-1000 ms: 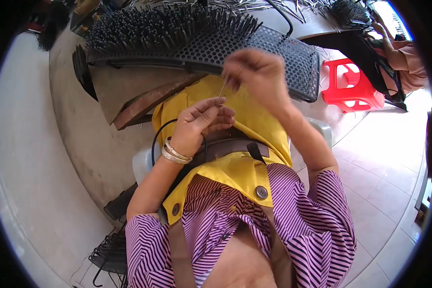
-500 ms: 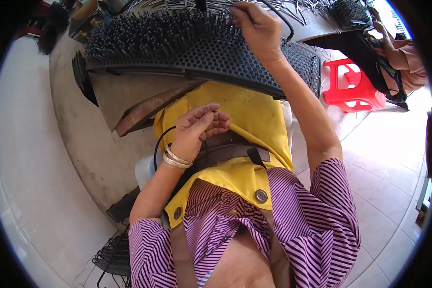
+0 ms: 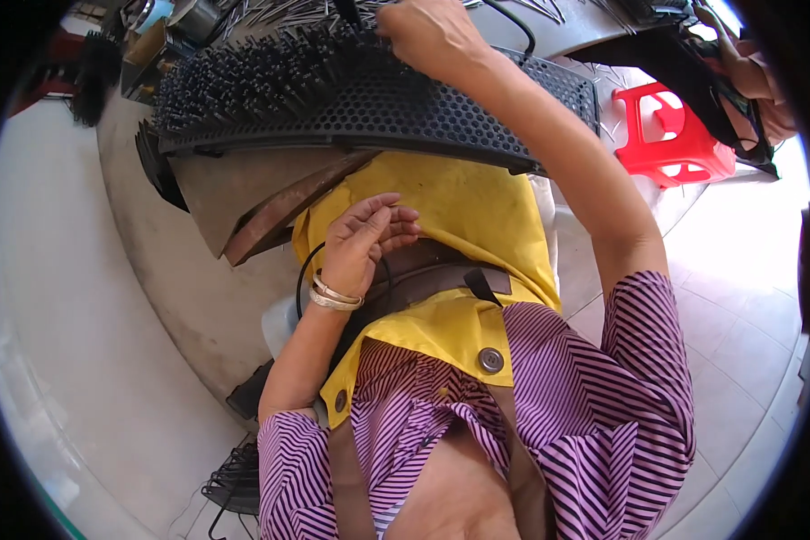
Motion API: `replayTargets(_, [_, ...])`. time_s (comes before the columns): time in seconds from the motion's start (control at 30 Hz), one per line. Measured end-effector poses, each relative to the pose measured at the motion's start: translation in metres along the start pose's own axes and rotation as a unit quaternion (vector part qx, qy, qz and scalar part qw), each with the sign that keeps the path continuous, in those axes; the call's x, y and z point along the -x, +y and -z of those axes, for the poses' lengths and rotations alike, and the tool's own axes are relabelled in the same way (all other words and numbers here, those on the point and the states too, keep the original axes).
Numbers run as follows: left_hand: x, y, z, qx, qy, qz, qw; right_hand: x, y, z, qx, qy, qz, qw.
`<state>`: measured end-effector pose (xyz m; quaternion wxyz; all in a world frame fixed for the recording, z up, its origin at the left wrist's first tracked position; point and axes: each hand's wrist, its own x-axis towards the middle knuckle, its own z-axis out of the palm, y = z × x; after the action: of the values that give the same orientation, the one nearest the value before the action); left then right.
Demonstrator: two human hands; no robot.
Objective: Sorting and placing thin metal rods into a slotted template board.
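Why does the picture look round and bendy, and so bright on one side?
Head view: the fisheye lens curves the black perforated mat and leaves dark corners; sunlight washes out the floor tiles near the red stool; the right hand looks sharp.

No packages, no labels, no signs, no screens anywhere I look here, not around the black perforated mat (image 3: 378, 108), not beside it, not past its far edge. Nothing printed or boxed shows near it at all.
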<state>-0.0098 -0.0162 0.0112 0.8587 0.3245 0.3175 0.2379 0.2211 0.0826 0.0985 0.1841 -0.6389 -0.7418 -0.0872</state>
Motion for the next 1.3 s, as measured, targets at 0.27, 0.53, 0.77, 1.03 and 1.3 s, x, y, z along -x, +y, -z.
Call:
replayTargets(0.27, [0.004,0.010,-0.017,-0.022,0.058,0.017,0.998,0.017,0.034,-0.005,-0.090,0.152,0.005,0.984])
replayTargets(0.53, [-0.014,0.065,-0.079,-0.180,0.013,-0.025,0.983,0.116,0.180,0.020,-0.201,0.176,-0.335,0.904])
replayTargets(0.77, [-0.080,0.129,-0.177,-0.362,-0.068,-0.076,0.927,0.156,0.212,-0.028,-0.188,0.158,-0.333,0.910])
replayTargets(1.03, [-0.265,0.175,-0.195,-0.829,-0.058,-0.162,0.532,0.122,0.253,-0.066,-0.142,0.209,-0.312,0.916])
replayTargets(1.3, [-0.384,0.121,-0.160,-0.966,0.002,0.098,0.241,0.099,0.274,-0.106,-0.097,0.301,-0.298,0.901])
